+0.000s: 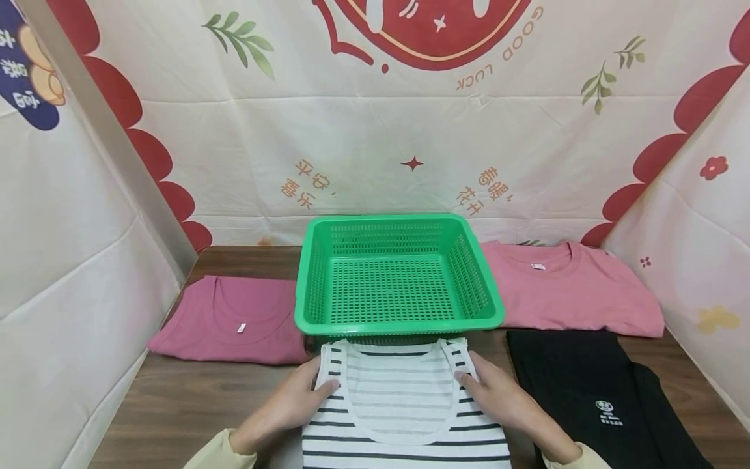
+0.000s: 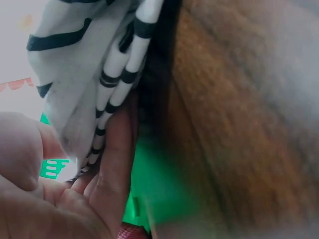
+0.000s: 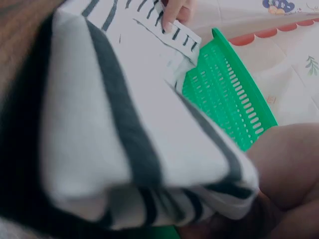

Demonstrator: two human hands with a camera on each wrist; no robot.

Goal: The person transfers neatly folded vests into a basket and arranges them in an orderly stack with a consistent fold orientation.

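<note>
A white garment with black stripes (image 1: pixel 404 453) and a wide scoop neck hangs between my two hands in front of the green basket. My left hand (image 1: pixel 297 398) pinches its left shoulder strap, thumb on top and fingers beneath. On the other strap, my right hand (image 1: pixel 502 397) grips in the same way. Folded cloth layers bunch between the thumb and fingers of the left hand (image 2: pixel 107 184) in the left wrist view. In the right wrist view the striped fabric (image 3: pixel 149 124) covers much of the right hand (image 3: pixel 286 169). The garment's lower end runs out of the head view.
An open green plastic basket (image 1: pixel 398 327) stands at the back of the wooden table (image 1: pixel 193 397). Left of it lies a folded magenta shirt (image 1: pixel 234 335); to its right, a folded pink shirt (image 1: pixel 574 293). A folded black garment (image 1: pixel 577 378) lies at right. Printed cloth (image 1: pixel 375 130) walls the back and sides.
</note>
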